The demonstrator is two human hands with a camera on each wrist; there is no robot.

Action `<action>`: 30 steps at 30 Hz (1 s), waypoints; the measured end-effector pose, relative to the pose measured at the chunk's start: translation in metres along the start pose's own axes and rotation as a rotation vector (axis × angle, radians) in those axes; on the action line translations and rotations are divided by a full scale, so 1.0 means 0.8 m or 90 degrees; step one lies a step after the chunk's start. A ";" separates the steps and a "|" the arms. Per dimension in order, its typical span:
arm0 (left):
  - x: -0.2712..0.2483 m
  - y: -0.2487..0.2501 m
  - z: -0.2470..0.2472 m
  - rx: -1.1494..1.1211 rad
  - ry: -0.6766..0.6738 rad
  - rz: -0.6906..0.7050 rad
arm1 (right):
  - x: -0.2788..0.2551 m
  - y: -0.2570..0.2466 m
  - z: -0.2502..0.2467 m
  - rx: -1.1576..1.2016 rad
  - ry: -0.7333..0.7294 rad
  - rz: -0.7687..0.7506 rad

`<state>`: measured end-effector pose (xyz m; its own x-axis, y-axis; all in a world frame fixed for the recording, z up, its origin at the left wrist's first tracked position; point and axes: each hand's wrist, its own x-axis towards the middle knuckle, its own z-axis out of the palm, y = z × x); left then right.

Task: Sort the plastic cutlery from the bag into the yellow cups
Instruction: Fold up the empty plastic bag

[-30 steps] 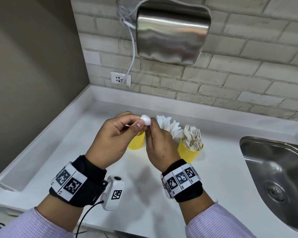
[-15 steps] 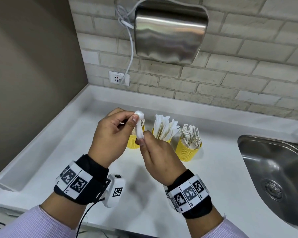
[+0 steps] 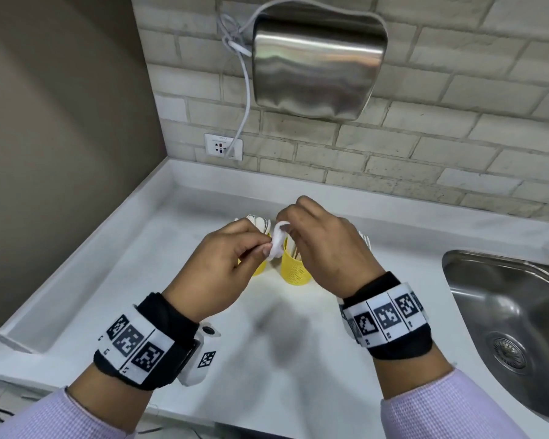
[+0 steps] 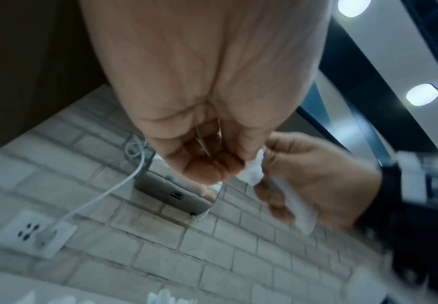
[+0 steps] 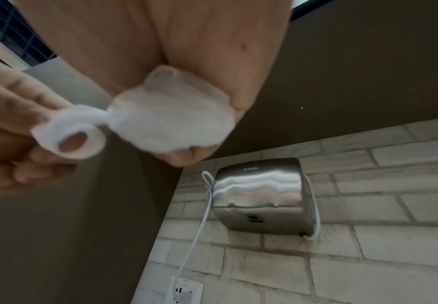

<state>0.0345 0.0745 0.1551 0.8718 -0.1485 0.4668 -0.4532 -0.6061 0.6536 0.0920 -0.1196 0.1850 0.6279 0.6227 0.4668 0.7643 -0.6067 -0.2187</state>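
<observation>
On the white bench [image 3: 178, 280], near the back edge, yellow cups [image 3: 293, 269] stand; above them a crumpled white bag [image 3: 276, 245] is pinched between left hand [image 3: 222, 267] and right hand [image 3: 327, 245].

The bag [image 3: 276, 240], empty and crumpled into a thin white translucent wad, is twisted at its middle and stretched between the fingertips of both hands; one end is rolled into a small loop [image 5: 76, 135] against the left fingers [image 5: 12, 96]. Behind and below the fingers stand the yellow cups [image 3: 293, 267], upright, with white plastic cutlery [image 3: 259, 221] standing upright out of their tops, largely hidden by the hands.
</observation>
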 end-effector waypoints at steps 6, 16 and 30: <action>-0.001 0.011 -0.010 -0.256 0.004 -0.075 | 0.005 0.005 0.030 0.155 0.059 0.061; -0.004 0.002 0.004 -0.303 0.109 -0.157 | -0.011 -0.041 0.084 0.279 -0.043 0.148; 0.005 -0.019 0.013 -0.030 0.245 -0.111 | -0.024 -0.040 0.020 0.104 -0.087 0.069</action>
<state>0.0473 0.0753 0.1409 0.8073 0.2615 0.5290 -0.3207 -0.5582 0.7653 0.0580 -0.1041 0.1690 0.7135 0.6256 0.3155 0.6977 -0.5931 -0.4019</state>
